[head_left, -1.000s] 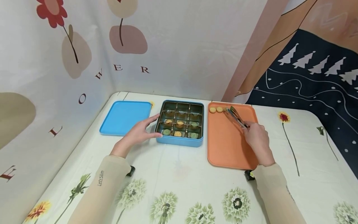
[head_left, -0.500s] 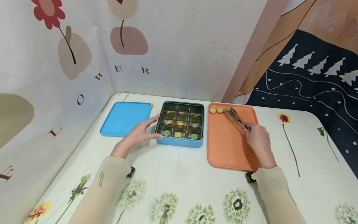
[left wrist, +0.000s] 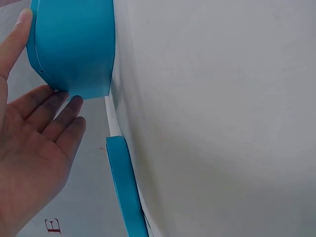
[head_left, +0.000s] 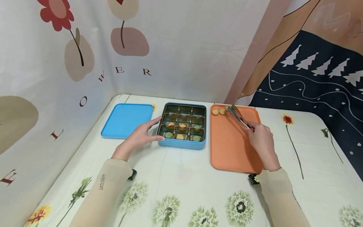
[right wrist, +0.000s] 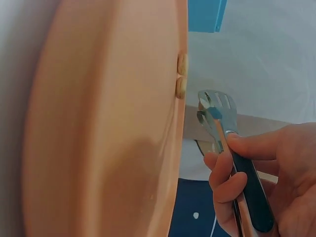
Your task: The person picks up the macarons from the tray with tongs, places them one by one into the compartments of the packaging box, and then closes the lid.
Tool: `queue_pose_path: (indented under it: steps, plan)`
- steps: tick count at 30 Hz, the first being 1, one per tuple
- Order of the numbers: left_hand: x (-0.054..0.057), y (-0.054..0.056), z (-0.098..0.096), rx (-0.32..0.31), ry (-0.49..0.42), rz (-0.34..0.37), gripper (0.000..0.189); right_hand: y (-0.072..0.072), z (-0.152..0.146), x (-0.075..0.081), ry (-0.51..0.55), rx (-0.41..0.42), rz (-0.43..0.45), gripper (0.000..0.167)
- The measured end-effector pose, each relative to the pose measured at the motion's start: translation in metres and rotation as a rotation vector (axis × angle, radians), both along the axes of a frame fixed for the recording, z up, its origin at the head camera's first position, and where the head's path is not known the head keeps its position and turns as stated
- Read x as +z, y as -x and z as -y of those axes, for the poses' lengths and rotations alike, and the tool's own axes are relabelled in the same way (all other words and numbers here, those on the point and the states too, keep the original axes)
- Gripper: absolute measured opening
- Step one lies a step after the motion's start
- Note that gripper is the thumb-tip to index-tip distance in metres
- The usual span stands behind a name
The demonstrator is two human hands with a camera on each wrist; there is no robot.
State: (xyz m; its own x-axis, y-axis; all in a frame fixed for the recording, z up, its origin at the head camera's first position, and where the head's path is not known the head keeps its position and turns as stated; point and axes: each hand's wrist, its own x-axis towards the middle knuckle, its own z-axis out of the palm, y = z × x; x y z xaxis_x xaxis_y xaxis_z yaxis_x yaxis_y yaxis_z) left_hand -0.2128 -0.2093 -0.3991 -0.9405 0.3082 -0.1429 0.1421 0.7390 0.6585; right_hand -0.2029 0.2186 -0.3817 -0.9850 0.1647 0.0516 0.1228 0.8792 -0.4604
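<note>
My left hand [head_left: 141, 136] rests against the left side of a blue box [head_left: 181, 144], thumb at its front corner and relaxed fingers along the side; in the left wrist view the fingertips [left wrist: 74, 101] touch its wall. A clear divider inside makes small compartments, several with yellow or green cookies [head_left: 180, 136]. My right hand [head_left: 261, 143] grips metal tongs [head_left: 240, 118] with dark handles, seen closely in the right wrist view [right wrist: 252, 192]. The tongs' tips hold a round cookie [head_left: 227, 108] just above the orange tray [head_left: 231, 148]. Two pale round cookies [head_left: 219, 112] lie at its back left corner.
A blue lid [head_left: 127, 121] lies flat left of the box. The flower-printed tablecloth [head_left: 181, 176] covers the table, and a printed curtain [head_left: 181, 56] stands close behind it.
The tongs' tips have risen slightly off the tray with the cookie between them. My left hand and the box have stayed in place.
</note>
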Motion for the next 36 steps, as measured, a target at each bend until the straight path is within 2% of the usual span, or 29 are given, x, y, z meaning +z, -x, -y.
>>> queue_pose_path:
  steps: [11, 29, 36]
  plan:
    - [0.001, -0.001, -0.001, -0.005, -0.002, 0.004, 0.098, -0.002, 0.009, 0.007, 0.011, 0.056, -0.082, 0.039]
    - [0.001, -0.001, 0.000, -0.004, -0.001, 0.012, 0.098, -0.003, 0.026, 0.017, 0.019, 0.125, -0.120, 0.039]
    - [0.002, -0.001, 0.000, -0.005, -0.008, 0.011, 0.098, -0.003, 0.033, 0.020, 0.018, 0.160, -0.123, 0.033]
